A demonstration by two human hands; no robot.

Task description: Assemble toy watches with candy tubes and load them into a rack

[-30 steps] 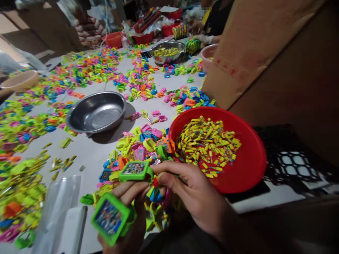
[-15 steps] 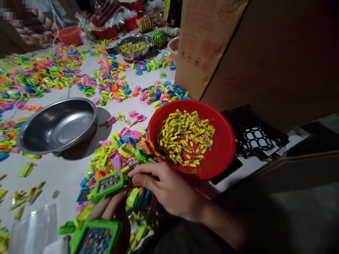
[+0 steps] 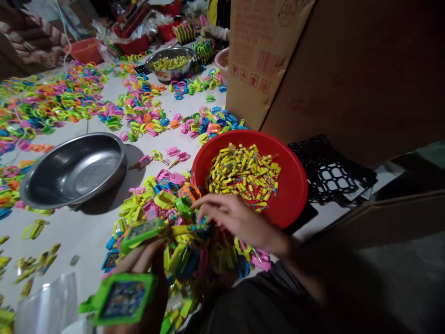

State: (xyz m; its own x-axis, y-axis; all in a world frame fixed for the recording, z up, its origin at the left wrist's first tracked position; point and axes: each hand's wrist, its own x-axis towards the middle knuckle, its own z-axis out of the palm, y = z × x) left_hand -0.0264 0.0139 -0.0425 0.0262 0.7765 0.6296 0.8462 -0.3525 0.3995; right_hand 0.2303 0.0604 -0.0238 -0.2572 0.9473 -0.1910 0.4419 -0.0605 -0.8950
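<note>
My left hand (image 3: 141, 262) is closed around a green toy watch (image 3: 142, 230) with a picture on its face. From the watch's right end a thin yellow packet (image 3: 186, 229) with coloured bits points right. A second green toy watch (image 3: 123, 298) lies across the lower part of the same hand; whether it is gripped cannot be seen. My right hand (image 3: 232, 217) hovers over a heap of colourful toy watches (image 3: 165, 199), its fingers stretched left and slightly bent, with nothing visible in them. Beside it, a red basin (image 3: 292, 185) holds many small yellow packets (image 3: 239, 171).
To the left stands a steel bowl (image 3: 74, 174). A cardboard box (image 3: 259, 65) rises behind the red basin, with black mesh trays (image 3: 330, 174) to its right. Another steel bowl (image 3: 170, 72) of yellow packets sits farther back. Clear plastic bags (image 3: 48, 301) lie at lower left.
My right hand has moved up and away from the green watch, and its fingers have opened out. The yellow packet at the watch's end now shows. My left hand stays nearly in place.
</note>
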